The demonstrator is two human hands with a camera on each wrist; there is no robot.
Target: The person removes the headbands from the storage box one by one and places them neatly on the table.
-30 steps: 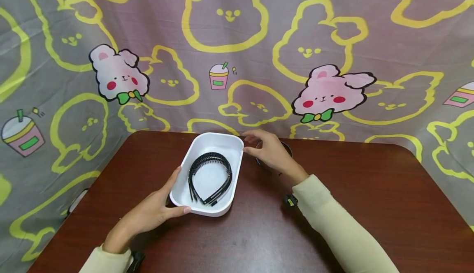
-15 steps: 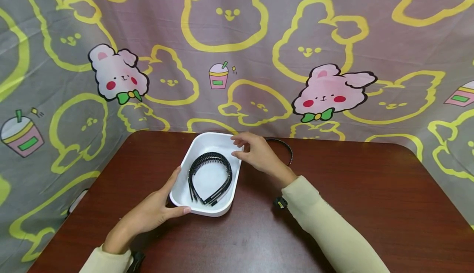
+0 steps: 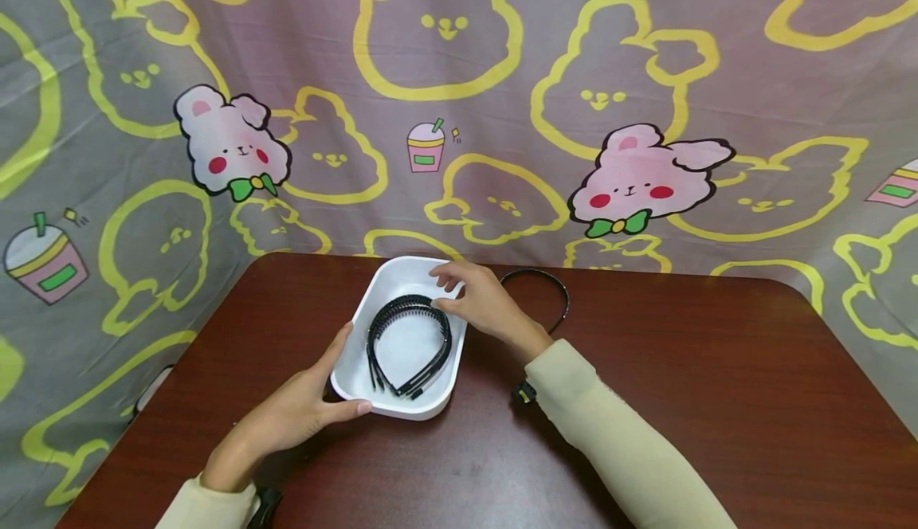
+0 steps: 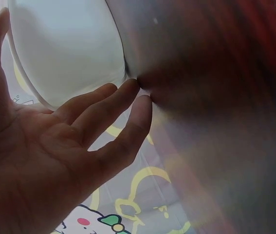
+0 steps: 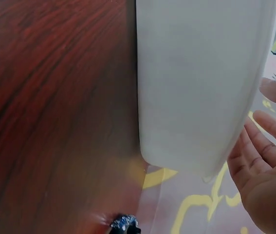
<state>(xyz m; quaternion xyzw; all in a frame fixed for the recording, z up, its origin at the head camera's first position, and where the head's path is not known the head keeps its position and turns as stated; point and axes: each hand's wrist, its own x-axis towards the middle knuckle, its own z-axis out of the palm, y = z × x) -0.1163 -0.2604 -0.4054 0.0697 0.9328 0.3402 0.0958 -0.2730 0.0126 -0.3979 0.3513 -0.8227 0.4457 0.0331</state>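
The person's left hand [image 3: 301,403] spreads thumb and fingers wide against the near left corner of a white tub [image 3: 402,411] on the brown table [image 3: 688,378]. Black hairbands [image 3: 409,303] lie inside it. The right hand [image 3: 479,298], loosely bent, thumb apart, reaches over the right rim; I can't tell whether it touches the bands. Another hairband [image 3: 567,299] rests on the table, just beyond the right wrist.

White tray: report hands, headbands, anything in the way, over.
Left hand against white tray. Right hand over its right side, no grip seen. Black headbands inside. Loose headband outside, partly hidden behind right hand.
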